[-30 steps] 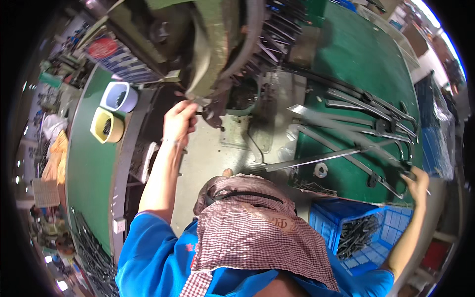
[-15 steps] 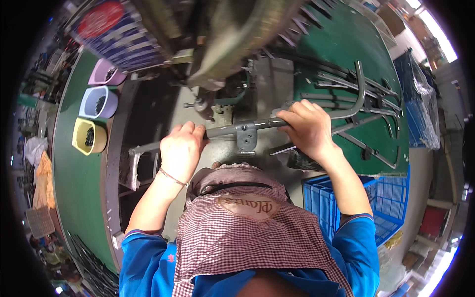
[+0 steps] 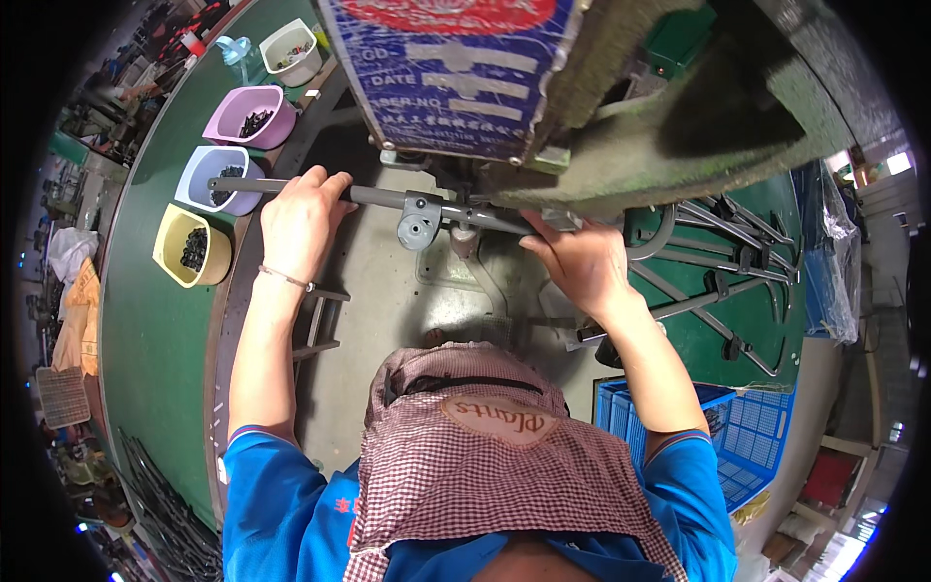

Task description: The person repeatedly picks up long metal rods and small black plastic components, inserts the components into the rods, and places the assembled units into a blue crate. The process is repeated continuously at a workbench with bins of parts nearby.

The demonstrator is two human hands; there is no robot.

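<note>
a grey metal bar is gripped by both closed hands, left hand near its left end, right hand at the right, held level under the green machine. more bars are seen waiting on the worktop at right; work judged midway.

Count at that moment: 2 hands, left hand and right hand, both on 1 grey metal rod. Just left of the left fingers sat 4 small tubs: 1 yellow, 1 blue, 1 purple, 1 white. Below the right fingers, 1 blue crate.
</note>
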